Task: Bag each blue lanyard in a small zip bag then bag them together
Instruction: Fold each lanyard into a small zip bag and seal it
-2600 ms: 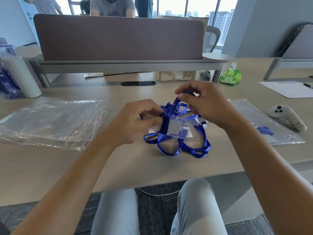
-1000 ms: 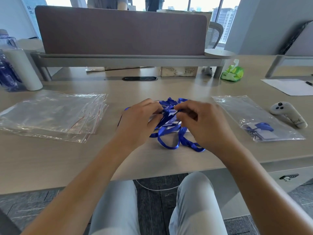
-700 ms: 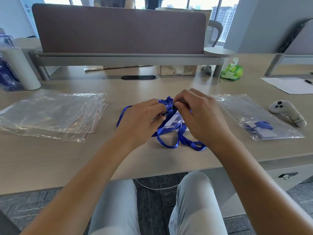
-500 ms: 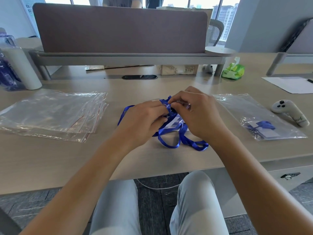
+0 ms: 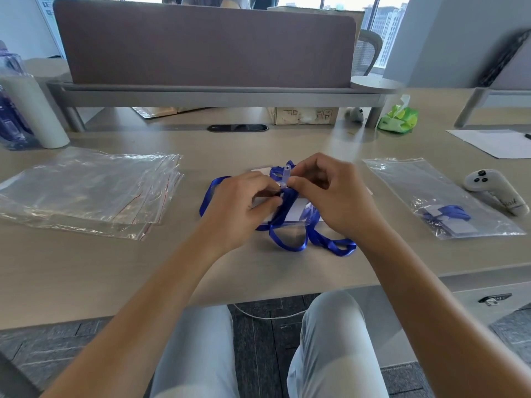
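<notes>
Near the worktop's front edge, left hand (image 5: 241, 205) and right hand (image 5: 330, 193) each pinch the loose blue ribbon lanyard (image 5: 290, 225) at its clear plastic tab (image 5: 285, 175). Light, floppy, tangle-prone; best gathered by bunched loops.

Blue lanyard (image 5: 290, 225) middle hidden under both hands; purple bottle (image 5: 11, 110) cut by left edge.

Bright window daylight, warped blurry edges.
</notes>
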`<state>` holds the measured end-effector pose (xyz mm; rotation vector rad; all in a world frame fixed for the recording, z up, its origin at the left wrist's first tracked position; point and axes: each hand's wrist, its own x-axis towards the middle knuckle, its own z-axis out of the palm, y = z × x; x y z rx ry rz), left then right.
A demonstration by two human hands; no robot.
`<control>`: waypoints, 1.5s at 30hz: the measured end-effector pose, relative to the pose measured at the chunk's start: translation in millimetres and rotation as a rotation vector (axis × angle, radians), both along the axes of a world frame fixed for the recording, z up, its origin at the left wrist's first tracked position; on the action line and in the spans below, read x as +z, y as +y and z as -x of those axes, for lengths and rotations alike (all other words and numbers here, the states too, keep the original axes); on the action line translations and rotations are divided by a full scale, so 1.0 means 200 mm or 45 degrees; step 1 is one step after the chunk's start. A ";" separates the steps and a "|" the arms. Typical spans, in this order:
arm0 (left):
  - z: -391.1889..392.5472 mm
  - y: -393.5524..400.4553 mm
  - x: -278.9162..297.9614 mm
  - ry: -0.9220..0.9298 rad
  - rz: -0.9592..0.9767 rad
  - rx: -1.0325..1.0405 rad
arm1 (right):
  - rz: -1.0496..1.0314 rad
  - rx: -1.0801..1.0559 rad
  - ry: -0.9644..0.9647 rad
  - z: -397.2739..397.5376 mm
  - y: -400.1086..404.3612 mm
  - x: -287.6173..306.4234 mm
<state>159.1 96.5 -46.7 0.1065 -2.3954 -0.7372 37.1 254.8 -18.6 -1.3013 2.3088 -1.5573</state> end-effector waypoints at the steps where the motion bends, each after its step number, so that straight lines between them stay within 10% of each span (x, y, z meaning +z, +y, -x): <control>1: 0.00 0.00 0.00 0.005 -0.010 0.028 | 0.010 0.017 -0.001 0.00 0.00 0.00; 34: -0.38 -0.28 0.00 0.277 -0.299 0.406 | -0.108 0.247 0.430 -0.21 -0.44 -0.04; 45: -0.53 -0.67 -0.08 -0.111 -0.085 0.963 | -0.003 -0.030 -0.036 -0.21 -0.85 -0.05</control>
